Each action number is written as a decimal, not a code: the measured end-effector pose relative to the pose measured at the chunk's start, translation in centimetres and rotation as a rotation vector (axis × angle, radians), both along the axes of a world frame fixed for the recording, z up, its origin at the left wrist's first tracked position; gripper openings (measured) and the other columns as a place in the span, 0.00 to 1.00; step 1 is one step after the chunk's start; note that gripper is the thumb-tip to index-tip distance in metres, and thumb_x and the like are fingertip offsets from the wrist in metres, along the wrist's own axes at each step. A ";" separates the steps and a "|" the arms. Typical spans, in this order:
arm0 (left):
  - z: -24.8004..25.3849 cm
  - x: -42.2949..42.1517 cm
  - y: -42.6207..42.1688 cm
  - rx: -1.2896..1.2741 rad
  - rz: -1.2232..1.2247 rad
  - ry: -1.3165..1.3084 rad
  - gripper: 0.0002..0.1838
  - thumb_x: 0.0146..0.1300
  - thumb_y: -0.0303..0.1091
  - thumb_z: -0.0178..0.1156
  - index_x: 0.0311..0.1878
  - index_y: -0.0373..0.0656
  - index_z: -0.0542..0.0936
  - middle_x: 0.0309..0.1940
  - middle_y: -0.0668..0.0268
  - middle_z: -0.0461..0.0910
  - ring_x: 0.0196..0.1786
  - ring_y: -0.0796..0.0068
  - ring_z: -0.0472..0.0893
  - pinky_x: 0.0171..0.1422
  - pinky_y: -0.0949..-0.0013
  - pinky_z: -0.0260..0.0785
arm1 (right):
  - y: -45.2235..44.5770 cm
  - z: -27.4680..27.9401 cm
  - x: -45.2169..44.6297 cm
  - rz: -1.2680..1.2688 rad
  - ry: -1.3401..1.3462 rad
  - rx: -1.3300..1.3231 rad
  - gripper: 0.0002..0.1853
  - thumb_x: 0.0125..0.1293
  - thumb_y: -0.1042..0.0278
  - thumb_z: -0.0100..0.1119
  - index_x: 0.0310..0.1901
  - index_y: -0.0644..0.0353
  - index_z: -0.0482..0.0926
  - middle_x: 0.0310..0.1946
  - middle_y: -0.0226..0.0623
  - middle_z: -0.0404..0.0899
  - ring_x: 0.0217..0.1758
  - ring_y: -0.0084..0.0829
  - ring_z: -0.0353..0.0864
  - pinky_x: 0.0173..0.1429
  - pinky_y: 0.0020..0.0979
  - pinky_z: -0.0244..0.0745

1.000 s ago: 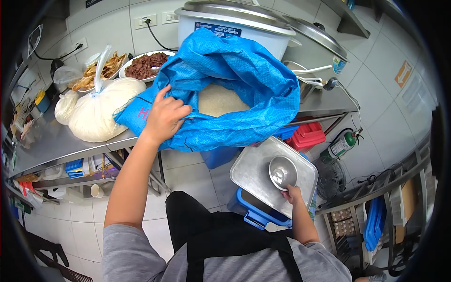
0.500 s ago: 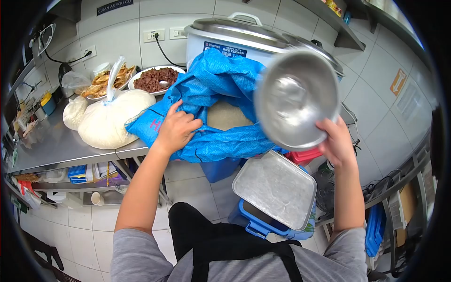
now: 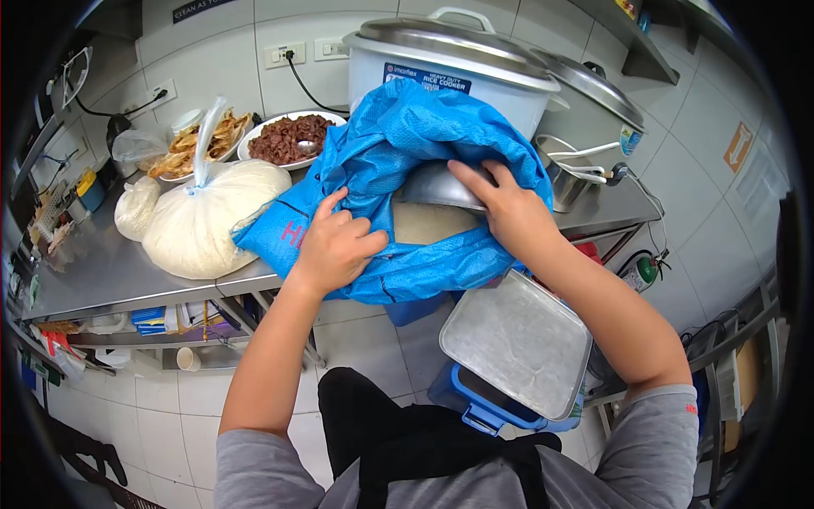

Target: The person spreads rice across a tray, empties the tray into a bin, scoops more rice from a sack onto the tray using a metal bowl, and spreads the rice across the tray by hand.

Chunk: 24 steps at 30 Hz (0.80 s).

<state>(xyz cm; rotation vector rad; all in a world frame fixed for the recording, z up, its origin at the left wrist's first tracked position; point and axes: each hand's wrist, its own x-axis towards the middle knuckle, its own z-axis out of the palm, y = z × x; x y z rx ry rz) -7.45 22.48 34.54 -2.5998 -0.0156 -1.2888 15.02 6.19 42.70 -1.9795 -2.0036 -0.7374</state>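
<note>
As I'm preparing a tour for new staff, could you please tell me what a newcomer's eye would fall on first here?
Probably the bright blue sack mid-picture, open, with the right hand holding a metal bowl inside and the left hand on its rim. Next, perhaps, the large rice cooker behind it and the bulging plastic bag left of the sack on the steel counter.

Holds the left forearm out in front, slanting slightly inward, and angles the right forearm across from a bent elbow. Grips with the left hand, back upward, with index finger pointing forward and remaining fingers curled. Grips as well with the right hand, slightly farther out, also back upward, with two digits parted in view.
</note>
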 end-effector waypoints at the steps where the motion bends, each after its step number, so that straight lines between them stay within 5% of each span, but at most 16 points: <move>1: 0.0 0.0 -0.1 0.000 -0.004 -0.016 0.08 0.46 0.29 0.64 0.31 0.51 0.79 0.19 0.70 0.63 0.26 0.68 0.70 0.67 0.47 0.65 | 0.5 -0.3 0.3 -0.012 0.064 0.023 0.35 0.61 0.78 0.49 0.69 0.34 0.65 0.53 0.56 0.73 0.37 0.57 0.83 0.45 0.47 0.82; 11: -0.2 0.5 0.4 -0.033 0.015 -0.157 0.05 0.48 0.31 0.62 0.28 0.53 0.78 0.18 0.70 0.61 0.23 0.70 0.69 0.59 0.52 0.71 | 0.9 1.7 0.1 -0.127 0.379 -0.150 0.38 0.57 0.83 0.48 0.71 0.51 0.58 0.60 0.60 0.71 0.63 0.56 0.72 0.67 0.44 0.66; 15: 0.1 1.1 1.6 -0.038 0.009 -0.241 0.06 0.47 0.31 0.63 0.30 0.51 0.78 0.18 0.69 0.62 0.23 0.68 0.69 0.55 0.55 0.73 | 1.4 2.4 -0.4 -0.167 0.436 -0.199 0.35 0.61 0.79 0.49 0.71 0.61 0.55 0.53 0.63 0.76 0.56 0.55 0.77 0.64 0.43 0.70; 18: 0.2 1.8 2.4 -0.050 -0.014 -0.339 0.06 0.46 0.31 0.63 0.30 0.50 0.78 0.18 0.68 0.62 0.22 0.66 0.70 0.52 0.56 0.74 | 2.3 2.2 -1.5 -0.301 0.737 -0.238 0.37 0.61 0.80 0.46 0.74 0.52 0.53 0.58 0.58 0.73 0.61 0.54 0.75 0.68 0.42 0.66; 20: 0.5 1.9 2.5 -0.075 -0.079 -0.442 0.06 0.45 0.30 0.63 0.30 0.49 0.78 0.18 0.67 0.62 0.22 0.66 0.71 0.51 0.56 0.73 | 2.3 1.5 -1.2 -0.274 0.731 -0.207 0.38 0.59 0.81 0.46 0.73 0.53 0.53 0.59 0.60 0.71 0.57 0.55 0.76 0.65 0.42 0.70; 22: 0.1 1.6 2.6 -0.059 -0.099 -0.411 0.07 0.44 0.30 0.62 0.29 0.48 0.78 0.17 0.68 0.62 0.22 0.66 0.70 0.49 0.57 0.73 | 2.1 1.3 -1.1 -0.015 0.283 -0.058 0.37 0.57 0.83 0.47 0.71 0.54 0.55 0.60 0.60 0.69 0.53 0.57 0.78 0.59 0.42 0.75; 24: -0.1 1.1 2.2 0.002 -0.153 -0.303 0.06 0.44 0.31 0.60 0.29 0.49 0.77 0.17 0.69 0.61 0.21 0.68 0.69 0.47 0.59 0.73 | 0.8 1.9 -1.4 -0.013 0.244 -0.038 0.37 0.56 0.85 0.48 0.70 0.54 0.57 0.60 0.60 0.68 0.51 0.59 0.78 0.56 0.44 0.77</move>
